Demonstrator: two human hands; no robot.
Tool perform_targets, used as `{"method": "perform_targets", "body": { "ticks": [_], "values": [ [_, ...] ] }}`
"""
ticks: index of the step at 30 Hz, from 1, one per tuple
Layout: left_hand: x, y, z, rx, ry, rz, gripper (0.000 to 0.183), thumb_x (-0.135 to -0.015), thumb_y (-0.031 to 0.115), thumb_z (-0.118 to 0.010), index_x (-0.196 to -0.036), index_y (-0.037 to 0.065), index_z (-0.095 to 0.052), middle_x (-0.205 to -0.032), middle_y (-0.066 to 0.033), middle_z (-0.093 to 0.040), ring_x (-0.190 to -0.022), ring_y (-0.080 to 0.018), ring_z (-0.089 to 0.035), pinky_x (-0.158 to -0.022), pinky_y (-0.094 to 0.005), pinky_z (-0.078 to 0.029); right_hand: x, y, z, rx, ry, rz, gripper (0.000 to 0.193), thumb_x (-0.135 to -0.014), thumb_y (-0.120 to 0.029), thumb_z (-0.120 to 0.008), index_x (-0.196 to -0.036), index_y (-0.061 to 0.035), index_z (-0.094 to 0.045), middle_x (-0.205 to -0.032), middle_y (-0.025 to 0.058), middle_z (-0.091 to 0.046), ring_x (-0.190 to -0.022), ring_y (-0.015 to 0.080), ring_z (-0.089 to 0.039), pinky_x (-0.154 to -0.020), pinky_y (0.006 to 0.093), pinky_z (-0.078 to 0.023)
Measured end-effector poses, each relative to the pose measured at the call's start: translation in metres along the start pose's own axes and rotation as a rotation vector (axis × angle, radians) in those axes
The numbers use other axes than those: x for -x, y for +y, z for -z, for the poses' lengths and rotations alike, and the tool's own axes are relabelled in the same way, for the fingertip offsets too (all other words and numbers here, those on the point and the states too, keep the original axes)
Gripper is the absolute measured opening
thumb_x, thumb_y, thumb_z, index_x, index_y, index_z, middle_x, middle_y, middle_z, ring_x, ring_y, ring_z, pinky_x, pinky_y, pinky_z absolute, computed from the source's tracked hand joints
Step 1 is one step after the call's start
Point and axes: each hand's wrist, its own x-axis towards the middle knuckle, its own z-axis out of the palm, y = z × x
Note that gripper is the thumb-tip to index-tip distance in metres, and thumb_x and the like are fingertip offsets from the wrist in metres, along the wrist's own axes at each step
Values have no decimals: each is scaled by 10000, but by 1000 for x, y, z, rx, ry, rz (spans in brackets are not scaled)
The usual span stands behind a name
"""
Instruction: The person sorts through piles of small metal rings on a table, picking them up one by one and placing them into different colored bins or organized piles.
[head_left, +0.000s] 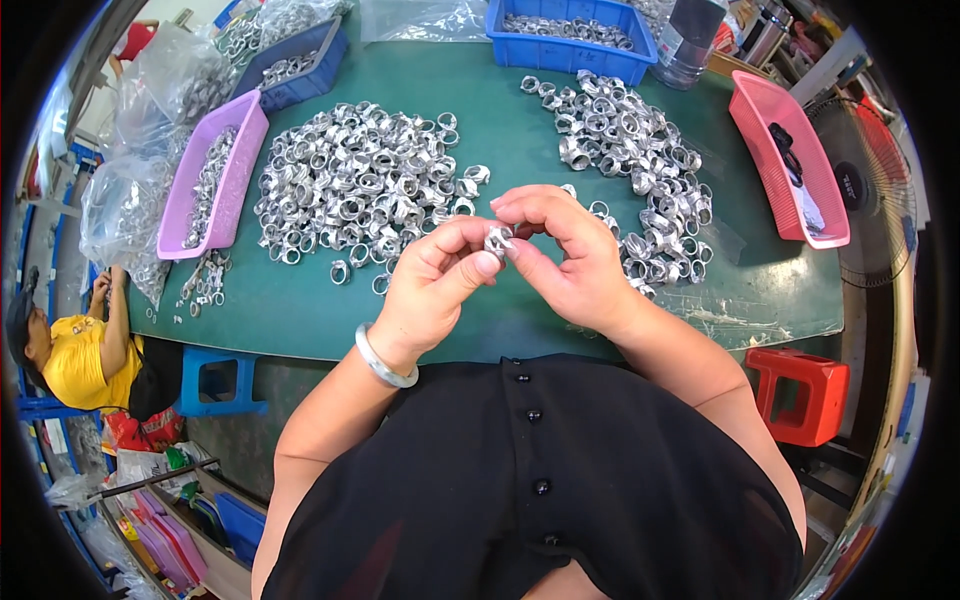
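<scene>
Between both hands, just above the table's near edge, is a small silver metal ring (497,240). My left hand (432,275) has its thumb and fingers closed on the ring from the left. From the right, my right hand (575,255) pinches at the same piece with thumb and forefinger. A large heap of silver rings (350,180) lies on the green table (480,110) to the left, beyond my left hand. Another heap of rings (640,150) stretches along the right, partly hidden behind my right hand.
A pink basket (250,130) with metal pieces stands at left, another pink basket (820,190) at right. Blue trays (620,65) of rings sit at the back beside a clear bottle (688,45). A person in yellow (90,360) sits far left; a red stool (800,395) stands right.
</scene>
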Motion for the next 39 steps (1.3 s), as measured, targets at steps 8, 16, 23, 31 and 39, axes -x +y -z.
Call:
{"method": "perform_targets", "body": {
  "ticks": [8,16,23,31,39],
  "values": [
    [3,-3,6,433,-84,170,283,-933,268,-481,-1048,27,-574,-979,-64,-604,-812,-148,-561,-719,-284,-463,4,-1,-2,-91,-19,-36,262,-750,52,-609,-1001,0,-555,-982,115,-576,-807,186,-597,-640,276,-498],
    [1,-3,6,521,-63,249,311,-939,269,-454,-1057,8,-574,-885,-67,-602,-751,-162,-557,-674,-271,-459,3,2,-2,-84,-29,-32,242,-759,44,-608,-994,10,-557,-957,115,-578,-779,182,-598,-641,275,-499],
    [0,-2,6,540,-15,271,321,-939,275,-449,-1056,4,-577,-865,-66,-599,-728,-162,-551,-656,-269,-456,3,4,-1,-76,-37,-53,221,-764,39,-604,-978,9,-556,-936,108,-580,-768,180,-598,-638,274,-497],
    [4,0,2,275,55,198,274,-928,269,-486,-1011,35,-599,-865,-56,-610,-746,-157,-556,-674,-276,-450,5,5,-1,-96,-43,-82,211,-763,53,-589,-966,8,-554,-924,105,-580,-754,171,-595,-635,270,-491],
    [1,-1,5,216,79,167,232,-912,232,-535,-1018,38,-604,-871,-19,-607,-723,-100,-539,-666,-234,-437,1,6,5,-44,-57,-83,206,-766,47,-582,-967,4,-569,-909,100,-585,-793,187,-596,-666,284,-484]
  ]
}}
